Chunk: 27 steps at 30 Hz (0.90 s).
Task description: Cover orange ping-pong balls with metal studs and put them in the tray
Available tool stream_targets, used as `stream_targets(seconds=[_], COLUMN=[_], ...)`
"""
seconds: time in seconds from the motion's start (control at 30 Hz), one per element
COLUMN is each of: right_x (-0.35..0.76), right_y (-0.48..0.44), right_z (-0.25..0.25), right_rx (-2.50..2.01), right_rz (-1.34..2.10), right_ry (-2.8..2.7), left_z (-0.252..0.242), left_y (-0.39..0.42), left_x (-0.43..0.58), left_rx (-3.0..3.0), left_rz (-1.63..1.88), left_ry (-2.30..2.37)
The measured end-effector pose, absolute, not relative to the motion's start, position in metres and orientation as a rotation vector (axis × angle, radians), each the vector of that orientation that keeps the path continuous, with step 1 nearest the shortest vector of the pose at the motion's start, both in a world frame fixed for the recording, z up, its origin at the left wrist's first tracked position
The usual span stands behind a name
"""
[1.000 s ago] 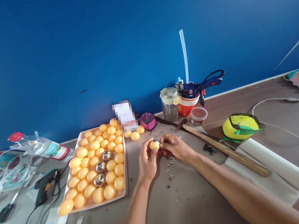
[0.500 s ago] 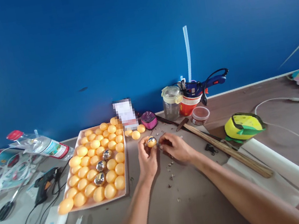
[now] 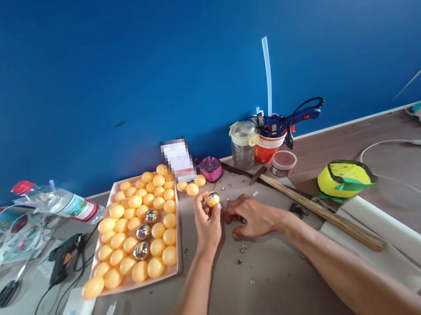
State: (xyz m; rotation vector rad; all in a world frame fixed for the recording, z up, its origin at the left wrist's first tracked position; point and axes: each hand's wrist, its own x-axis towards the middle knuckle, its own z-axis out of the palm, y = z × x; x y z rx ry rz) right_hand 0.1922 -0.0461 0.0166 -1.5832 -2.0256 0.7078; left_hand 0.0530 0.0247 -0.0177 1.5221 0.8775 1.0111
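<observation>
The ball (image 3: pixel 213 198) in your left hand (image 3: pixel 207 222) looks like smooth yellow plastic with a faint sheen, and one patch of it is mirror-bright, like foil or chrome. The yellow balls (image 3: pixel 157 231) on the tray (image 3: pixel 143 286) have the same satin plastic look, while the three silver balls (image 3: pixel 141 250) among them are fully glossy and reflective. The tray itself is pale and matt (plastic or card, you can't tell from here). Your table (image 3: pixel 278 285) is a dull, smooth brown surface. Beside it lie raw wooden sticks (image 3: pixel 323 211), a matt white paper roll (image 3: pixel 399 239), a clear crinkled plastic bottle (image 3: pixel 61 202) and a transparent jar (image 3: pixel 242 144).
</observation>
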Motion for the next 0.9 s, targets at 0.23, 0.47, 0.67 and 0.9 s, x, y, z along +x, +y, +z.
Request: stream_targets(seconds=[0.23,0.47,0.67,0.9], right_x=[0.188,0.201,0.202,0.192], right_y=[-0.047,-0.04,-0.035,-0.033], right_z=[0.018,0.001,-0.003,-0.008], right_rx=[-1.613,-1.393,-1.373,-1.238], right_rz=[0.728,0.988,1.075,1.09], right_ry=[-2.127,-1.623,-1.093,-0.915], left_z=[-0.015,-0.015,-0.017,-0.011], left_y=[0.024,0.024,0.024,0.021], left_x=[0.055,0.054,0.053,0.053], left_rx=[1.49,1.508,1.484,1.392], left_rz=[1.001,1.008,0.988,0.929], left_ry=[0.879,0.868,0.867,0.796])
